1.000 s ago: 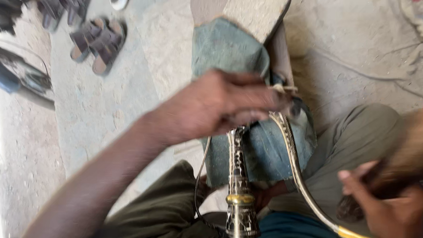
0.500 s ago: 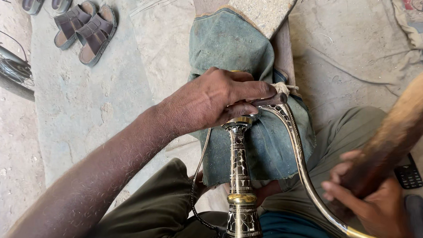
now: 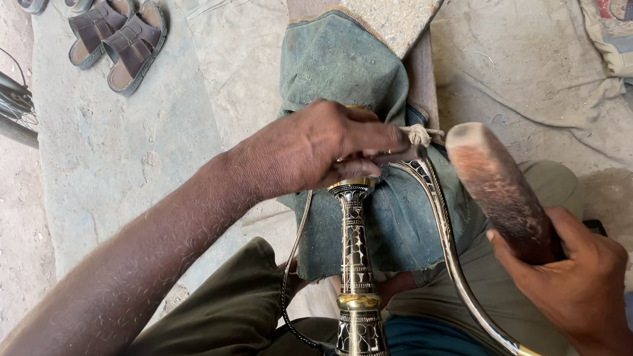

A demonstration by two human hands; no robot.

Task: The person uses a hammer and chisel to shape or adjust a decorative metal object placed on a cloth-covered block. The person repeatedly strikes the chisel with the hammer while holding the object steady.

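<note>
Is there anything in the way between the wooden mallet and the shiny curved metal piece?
Nothing visible stands between them. The right hand holds the wooden mallet raised beside the curved metal piece, with only open air between. The left hand presses on the piece's top end, over the cloth-covered block, off to the side of the mallet.

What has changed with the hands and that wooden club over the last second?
The right hand swung the wooden mallet up and inward, toward the curved metal guard. The left hand kept its grip at the top of the patterned handle, which stayed on the cloth-wrapped block.
</note>
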